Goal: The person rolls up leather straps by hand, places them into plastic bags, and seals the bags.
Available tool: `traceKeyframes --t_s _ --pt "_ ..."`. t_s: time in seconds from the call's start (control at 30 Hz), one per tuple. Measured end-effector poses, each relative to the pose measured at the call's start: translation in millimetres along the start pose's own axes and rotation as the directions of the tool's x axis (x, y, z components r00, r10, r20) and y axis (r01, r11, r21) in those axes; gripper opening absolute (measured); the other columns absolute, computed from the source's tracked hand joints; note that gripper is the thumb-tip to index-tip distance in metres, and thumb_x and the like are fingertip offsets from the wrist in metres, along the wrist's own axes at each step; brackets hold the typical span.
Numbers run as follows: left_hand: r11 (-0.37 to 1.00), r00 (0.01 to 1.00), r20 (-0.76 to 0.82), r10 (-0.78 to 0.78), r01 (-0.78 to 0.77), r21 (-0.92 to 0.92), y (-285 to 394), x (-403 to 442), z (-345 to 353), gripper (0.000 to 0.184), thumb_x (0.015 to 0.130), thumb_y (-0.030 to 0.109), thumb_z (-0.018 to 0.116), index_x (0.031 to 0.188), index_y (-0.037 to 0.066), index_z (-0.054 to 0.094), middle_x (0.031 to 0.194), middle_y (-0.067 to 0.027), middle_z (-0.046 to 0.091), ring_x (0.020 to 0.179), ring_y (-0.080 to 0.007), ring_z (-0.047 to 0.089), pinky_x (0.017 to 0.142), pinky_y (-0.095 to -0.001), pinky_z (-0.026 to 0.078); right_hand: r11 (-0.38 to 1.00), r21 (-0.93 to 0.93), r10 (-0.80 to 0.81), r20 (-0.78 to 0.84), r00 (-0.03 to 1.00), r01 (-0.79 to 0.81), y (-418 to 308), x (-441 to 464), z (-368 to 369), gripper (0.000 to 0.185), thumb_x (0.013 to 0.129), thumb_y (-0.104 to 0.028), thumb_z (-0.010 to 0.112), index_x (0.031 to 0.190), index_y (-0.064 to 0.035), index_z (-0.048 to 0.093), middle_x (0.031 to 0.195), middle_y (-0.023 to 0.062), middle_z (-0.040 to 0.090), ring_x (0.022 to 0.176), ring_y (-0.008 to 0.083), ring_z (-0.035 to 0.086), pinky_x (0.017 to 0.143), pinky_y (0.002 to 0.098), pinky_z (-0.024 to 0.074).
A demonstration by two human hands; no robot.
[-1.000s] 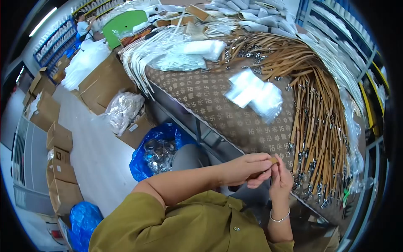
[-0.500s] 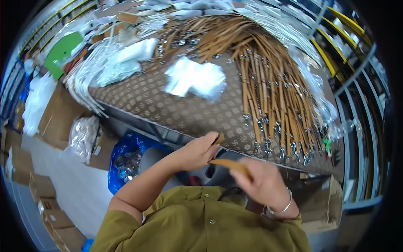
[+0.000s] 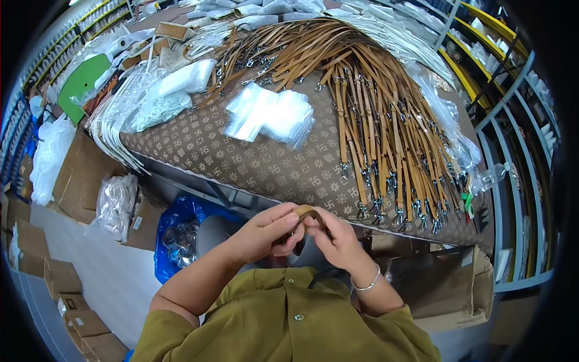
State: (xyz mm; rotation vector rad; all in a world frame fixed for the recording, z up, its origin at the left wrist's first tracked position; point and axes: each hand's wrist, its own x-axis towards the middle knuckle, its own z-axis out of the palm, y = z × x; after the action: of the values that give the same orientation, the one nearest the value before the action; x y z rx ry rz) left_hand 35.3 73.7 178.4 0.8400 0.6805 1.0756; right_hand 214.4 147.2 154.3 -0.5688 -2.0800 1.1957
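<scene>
A tan leather strap (image 3: 308,211) is bent into a loop between my hands, in front of the table's near edge. My left hand (image 3: 278,229) is closed round one side of it, thumb pressed on the leather. On the other side, my right hand (image 3: 330,234) pinches the strap with thumb and fingers. The strap's lower end is partly hidden behind the fingers. Beyond them, a stack of clear plastic bags (image 3: 268,114) lies on the patterned tabletop (image 3: 265,163). Many tan leather straps with metal clips (image 3: 386,133) spread over the table's right side.
White cords (image 3: 108,133) hang over the table's left edge, near plastic packs and a green board (image 3: 83,87). A blue bag (image 3: 166,241) of metal parts stands below. Cardboard boxes (image 3: 446,283) sit at lower right and left; metal shelving (image 3: 518,181) stands right.
My right hand has moved up and left to meet my left hand. The strap, stretched toward the right before, is now curved into a loop between both hands.
</scene>
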Motion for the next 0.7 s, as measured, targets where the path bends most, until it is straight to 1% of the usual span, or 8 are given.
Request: traceKeyframes --t_s 0.13,0.23,0.37,0.43,0.5,0.53,0.6,0.7 --pt "0.985 0.998 0.032 0.050 -0.044 -0.168 -3 5 2 0.036 0.095 0.032 0.039 0.111 0.001 0.048 0.070 -0.0035 0.045 0.048 -0.0098 0.036 0.045 -0.0237 0.031 0.994 0.060 0.097 -0.076 0.992 -0.092 15 -10 9 0.032 0.089 -0.004 0.050 0.121 -0.0004 0.047 0.084 0.0123 0.059 0.065 0.0180 0.058 0.060 0.0300 0.0466" --pt "0.965 0.993 0.064 0.099 -0.080 -0.248 -5 8 9 0.035 0.095 0.030 0.040 0.112 0.001 0.047 0.070 -0.0039 0.045 0.048 -0.0111 0.037 0.046 -0.0249 0.033 0.993 0.114 0.055 -0.155 0.986 -0.037 9 -8 23 0.023 0.091 -0.004 0.047 0.113 0.0021 0.052 0.081 0.0095 0.059 0.064 0.0152 0.057 0.060 0.0269 0.0466" --pt "0.895 0.926 -0.211 0.312 -0.361 -0.261 -6 20 16 0.030 0.096 0.026 0.038 0.111 0.002 0.047 0.070 -0.0045 0.045 0.051 -0.0127 0.038 0.048 -0.0270 0.036 0.989 0.123 0.092 -0.057 0.994 -0.084 23 -27 41 0.015 0.090 -0.006 0.050 0.100 0.0022 0.056 0.073 0.0085 0.058 0.059 0.0161 0.056 0.057 0.0260 0.0461" --pt "0.882 0.806 -0.419 0.418 -0.470 -0.023 -7 35 9 0.027 0.096 0.024 0.037 0.108 0.002 0.046 0.071 -0.0045 0.046 0.052 -0.0138 0.040 0.050 -0.0275 0.037 0.987 0.108 0.117 0.036 0.992 -0.120 21 -29 44 0.012 0.089 -0.007 0.052 0.096 0.0016 0.057 0.070 0.0087 0.058 0.056 0.0172 0.056 0.055 0.0262 0.0458" --pt "0.856 0.707 -0.518 0.481 -0.506 0.105 -7 37 -4 0.026 0.096 0.024 0.037 0.107 0.002 0.046 0.071 -0.0045 0.046 0.053 -0.0143 0.041 0.050 -0.0278 0.038 0.976 -0.181 0.155 0.189 0.970 -0.121 -3 -31 29 0.011 0.086 -0.010 0.058 0.087 0.0000 0.057 0.065 0.0100 0.057 0.055 0.0216 0.056 0.053 0.0283 0.0458" --pt "0.842 0.759 -0.411 0.504 -0.327 0.428 -7 36 -11 0.025 0.096 0.023 0.037 0.105 0.002 0.046 0.071 -0.0041 0.047 0.054 -0.0139 0.042 0.051 -0.0274 0.037 0.942 -0.321 0.188 0.248 0.950 -0.103 -15 -32 21 0.012 0.084 -0.012 0.061 0.083 -0.0007 0.057 0.063 0.0107 0.056 0.054 0.0238 0.056 0.052 0.0294 0.0458" --pt "0.432 0.896 -0.219 0.386 0.034 0.901 -9 34 -19 0.023 0.096 0.023 0.037 0.103 0.003 0.045 0.071 -0.0032 0.047 0.055 -0.0130 0.043 0.052 -0.0266 0.037 0.911 -0.411 0.113 0.156 0.981 -0.040 -44 -21 1 0.014 0.081 -0.013 0.065 0.080 -0.0018 0.057 0.062 0.0116 0.057 0.055 0.0263 0.056 0.051 0.0310 0.0456" --pt "0.633 0.977 -0.048 0.210 -0.098 0.768 -12 26 -17 0.023 0.096 0.023 0.038 0.102 0.003 0.045 0.070 -0.0018 0.047 0.056 -0.0106 0.043 0.051 -0.0247 0.036 0.820 -0.572 -0.003 0.026 1.000 0.017 -51 2 -20 0.014 0.078 -0.014 0.067 0.077 -0.0034 0.058 0.063 0.0122 0.058 0.057 0.0287 0.058 0.051 0.0334 0.0453"
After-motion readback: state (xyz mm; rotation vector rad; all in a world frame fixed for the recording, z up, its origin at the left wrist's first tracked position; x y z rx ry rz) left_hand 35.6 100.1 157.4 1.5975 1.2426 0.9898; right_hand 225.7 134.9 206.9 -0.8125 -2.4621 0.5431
